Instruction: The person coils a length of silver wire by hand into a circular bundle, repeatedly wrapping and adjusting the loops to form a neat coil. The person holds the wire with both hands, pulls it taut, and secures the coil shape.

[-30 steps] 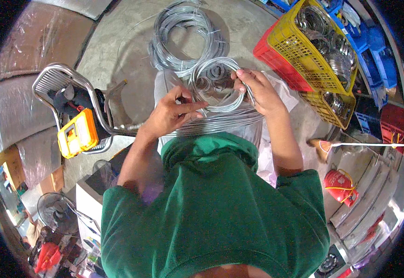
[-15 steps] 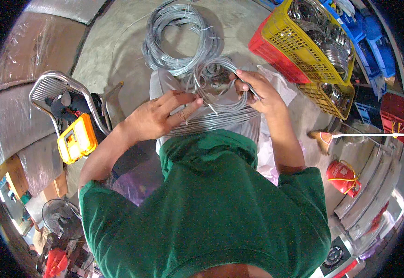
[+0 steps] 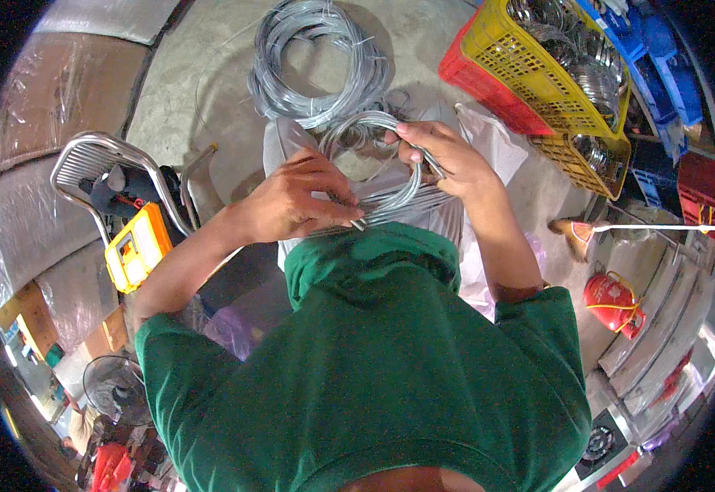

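A small coil of grey cable [image 3: 414, 190] is held above my lap by my right hand [image 3: 453, 157], whose thumb and fingers close round its right side. At the coil's lower left, my left hand [image 3: 301, 197] pinches a cable end [image 3: 360, 224] between thumb and fingertips. More strands of the same grey cable [image 3: 433, 200] lie across my lap under the coil. Beyond my knees, a larger loose coil of grey cable [image 3: 272, 78] rests on the floor, bound in places with thin ties.
Yellow crates [image 3: 509, 70] holding metal coils stand at the far right on a red crate [image 3: 476, 86]. A metal-framed chair [image 3: 156, 168] with a yellow case [image 3: 138, 246] is at my left. A broom [image 3: 575, 232] and a red gas cylinder [image 3: 612, 302] lie to my right.
My left hand has moved slightly down and right, nearer my body, its fingers drawn together on the cable end. The small coil has tilted in my right hand, which has shifted slightly left.
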The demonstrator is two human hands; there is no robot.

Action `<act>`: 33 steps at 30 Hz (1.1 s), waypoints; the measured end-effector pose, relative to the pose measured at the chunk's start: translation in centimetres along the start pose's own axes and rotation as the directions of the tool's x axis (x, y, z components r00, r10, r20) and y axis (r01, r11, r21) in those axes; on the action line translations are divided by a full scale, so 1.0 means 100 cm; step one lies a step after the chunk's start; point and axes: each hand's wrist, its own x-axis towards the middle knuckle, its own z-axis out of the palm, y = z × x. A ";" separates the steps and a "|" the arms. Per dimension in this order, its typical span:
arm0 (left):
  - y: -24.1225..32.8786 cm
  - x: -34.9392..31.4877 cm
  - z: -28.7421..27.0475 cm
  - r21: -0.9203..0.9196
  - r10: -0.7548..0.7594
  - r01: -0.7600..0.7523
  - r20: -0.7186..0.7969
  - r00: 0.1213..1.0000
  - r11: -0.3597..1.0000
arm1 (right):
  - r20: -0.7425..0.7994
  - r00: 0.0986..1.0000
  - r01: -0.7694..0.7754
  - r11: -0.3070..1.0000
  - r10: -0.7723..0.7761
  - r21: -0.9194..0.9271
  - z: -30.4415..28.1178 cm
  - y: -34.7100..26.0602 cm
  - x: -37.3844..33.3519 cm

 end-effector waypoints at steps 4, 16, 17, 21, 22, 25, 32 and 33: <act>-0.003 -0.001 0.011 -0.090 -0.081 0.079 -0.021 0.996 0.993 | 0.034 0.999 -0.001 1.000 0.002 -0.010 0.001 0.002 0.002; 0.011 0.001 0.049 0.177 -0.247 0.260 -0.095 0.964 0.949 | 0.038 0.977 0.211 0.957 -0.208 -0.198 0.026 0.006 -0.002; 0.010 0.002 0.049 0.226 -0.218 0.229 -0.071 0.973 0.947 | 0.057 0.970 0.244 0.949 -0.237 -0.201 0.029 0.006 -0.003; 0.006 0.003 0.047 0.210 -0.138 0.127 0.042 0.989 0.970 | 0.008 0.975 0.216 0.944 -0.221 -0.249 0.033 0.007 -0.007; 0.006 0.003 0.047 0.174 -0.110 0.099 0.055 0.992 0.980 | 0.007 0.979 0.202 0.951 -0.206 -0.236 0.033 0.007 -0.008; 0.009 0.000 0.050 0.141 -0.124 0.113 0.070 0.990 0.984 | -0.037 0.975 0.209 0.957 -0.220 -0.201 0.033 0.009 -0.010; 0.015 0.005 0.057 0.342 -0.155 0.125 0.063 0.986 0.931 | 0.049 0.972 0.236 0.957 -0.231 -0.169 0.033 0.016 -0.005; 0.018 0.006 0.055 0.313 -0.158 0.147 0.012 0.987 0.939 | 0.069 0.969 0.245 0.954 -0.237 -0.173 0.030 0.015 -0.005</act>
